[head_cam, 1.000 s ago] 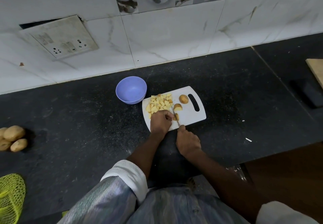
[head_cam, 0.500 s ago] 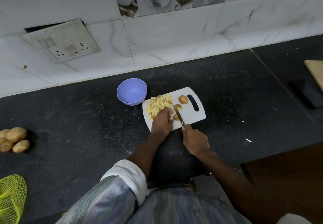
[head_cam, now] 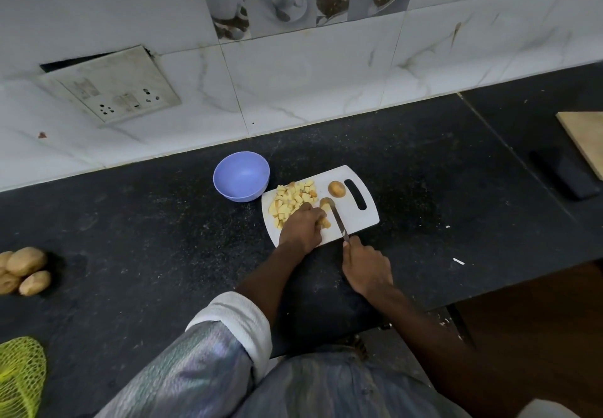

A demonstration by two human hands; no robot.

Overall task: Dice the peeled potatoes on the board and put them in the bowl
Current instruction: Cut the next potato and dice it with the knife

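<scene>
Potato piece (head_cam: 325, 221) under the left hand (head_cam: 301, 230) sits mid-board (head_cam: 355, 218), fingers curled over it; firm, wet and likely slippery, so pin it from above. Right hand (head_cam: 367, 267) grips the knife (head_cam: 339, 223), blade running from the board's near edge toward the far edge. Dice (head_cam: 292, 202) heap beside the bowl (head_cam: 241, 176).

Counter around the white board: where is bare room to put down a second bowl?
The dark counter is bare between the bowl and the unpeeled potatoes, also right of the cutting board. On the board it is crowded: diced pile, both hands, knife.
</scene>
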